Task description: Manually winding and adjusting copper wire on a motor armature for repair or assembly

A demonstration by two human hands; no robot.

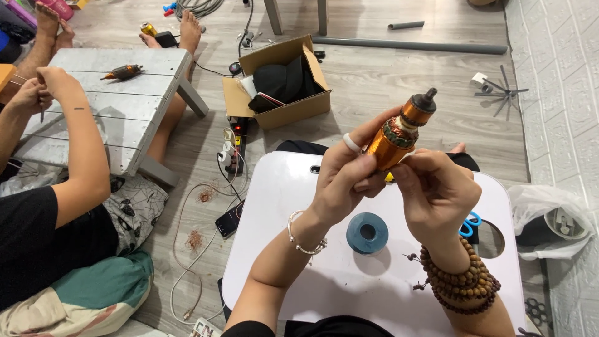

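Both my hands hold up a motor armature [399, 132], an orange cylinder with copper windings and a dark shaft tip pointing up and right. My left hand [344, 178], with a white ring and a silver bracelet, grips its lower body from the left. My right hand [437, 190], with brown bead bracelets at the wrist, grips it from the right and below. Under the hands a blue roll of tape [367, 233] lies on the small white table [293, 206]. Blue-handled scissors [469, 224] lie partly hidden behind my right wrist.
A person in a black shirt sits at left, working at a grey wooden bench [128, 106] with another armature [123, 72] on it. An open cardboard box [284, 84], a power strip [236, 145], a phone [229, 219], loose wires and a plastic bag [549, 221] lie on the floor.
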